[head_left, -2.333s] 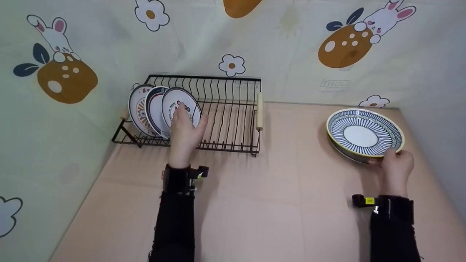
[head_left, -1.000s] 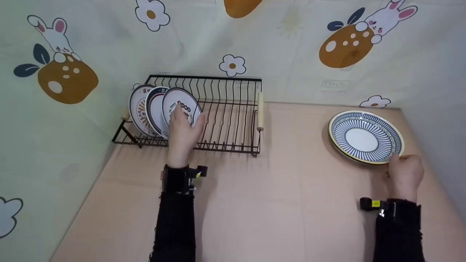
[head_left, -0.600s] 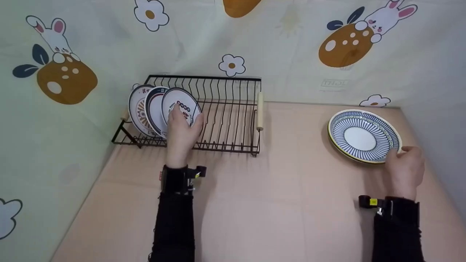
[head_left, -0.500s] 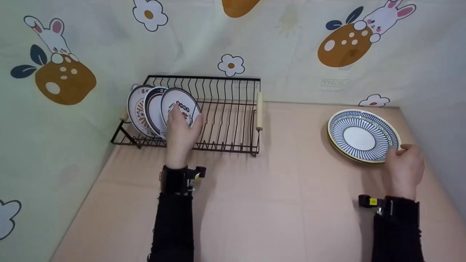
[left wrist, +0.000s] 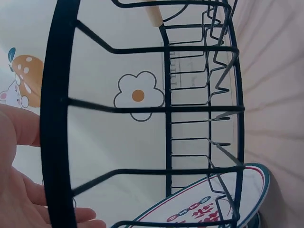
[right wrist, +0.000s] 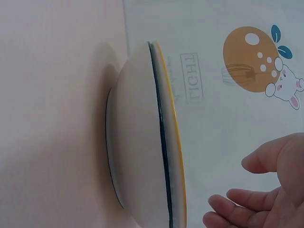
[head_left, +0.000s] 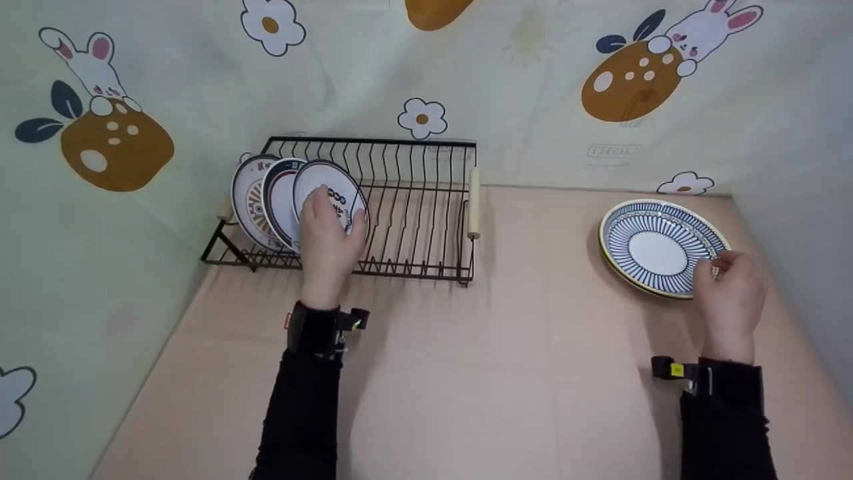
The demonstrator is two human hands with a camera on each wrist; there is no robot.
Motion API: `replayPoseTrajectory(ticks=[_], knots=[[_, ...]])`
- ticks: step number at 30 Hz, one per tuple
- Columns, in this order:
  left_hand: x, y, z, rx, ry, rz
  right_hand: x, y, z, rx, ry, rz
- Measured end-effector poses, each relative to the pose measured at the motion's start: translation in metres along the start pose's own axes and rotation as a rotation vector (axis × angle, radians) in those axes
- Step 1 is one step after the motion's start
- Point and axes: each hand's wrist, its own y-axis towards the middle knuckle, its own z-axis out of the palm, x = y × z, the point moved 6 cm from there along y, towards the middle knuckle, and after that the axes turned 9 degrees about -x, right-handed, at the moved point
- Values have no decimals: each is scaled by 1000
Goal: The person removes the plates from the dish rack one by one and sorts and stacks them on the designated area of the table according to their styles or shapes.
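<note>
Leaning side by side at the left end of a black wire dish rack with pale wooden handles (head_left: 418, 189) are a white plate with an orange-brown radial pattern (head_left: 255, 200), a white dish with dark-blue and red bands (head_left: 282, 200) and a dark-rimmed white plate with printed decoration (head_left: 333, 179). Those three look settled. The left hand (head_left: 326, 243) is by the last of them, thumb and fingers apart, gripping nothing (whether it touches the wire, I cannot tell).

Outside the rack, on the pinkish cloth-like tabletop (head_left: 466, 373), lies a yellow-rimmed dish with radiating blue stripes (head_left: 656, 252), nested in a deep white dish with a dark rim (right wrist: 137, 128). The right hand (head_left: 731, 300) is beside their edge, its thumb and fingers apart and clear of the rims. I judge the work partway: three dishes racked, these two left.
</note>
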Motion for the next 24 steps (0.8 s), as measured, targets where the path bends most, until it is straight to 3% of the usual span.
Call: replayPoseTrajectory(ticks=[6, 11, 17, 24], knots=[[5, 5, -9, -54, 36, 47, 5, -2, 5, 52, 32, -32], [11, 9, -13, -36, 62, 15, 9, -3, 8, 81, 15, -76], [19, 12, -17, -15, 93, -1, 16, -6, 7, 47, -5, -190], [28, 13, -21, 7, 105, -11, 19, -10, 9, 29, -3, -251]])
